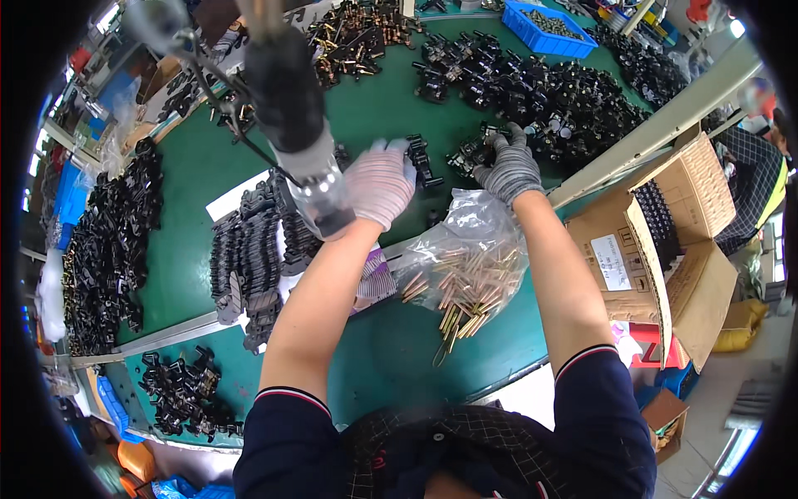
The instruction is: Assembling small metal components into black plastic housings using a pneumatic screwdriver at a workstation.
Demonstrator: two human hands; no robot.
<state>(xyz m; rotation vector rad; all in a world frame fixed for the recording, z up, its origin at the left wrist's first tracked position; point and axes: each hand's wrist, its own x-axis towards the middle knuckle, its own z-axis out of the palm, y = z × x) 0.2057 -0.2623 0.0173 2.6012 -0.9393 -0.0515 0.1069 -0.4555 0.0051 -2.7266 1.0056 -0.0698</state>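
My left hand (381,185), in a pale pink-and-white knit glove, is over the green bench, its fingertips blurred. Right beside those fingers lies a black metal part (422,160) with short pins; whether they touch it I cannot tell. In a grey striped glove, my right hand (510,166) is closed on a black metal assembly (475,151) at the edge of a large pile of similar assemblies (540,91). Between my forearms lies a clear plastic bag (474,229) with long brass-coloured pins (465,291) spilling from its mouth. A power screwdriver (295,125) hangs just left of my left hand.
Rows of dark stacked plates (253,249) lie left of my left forearm. Black parts are heaped at far left (116,249) and near left (187,391). A blue bin (549,29) stands at the back. A metal post (657,125) and open carton (648,249) are at right.
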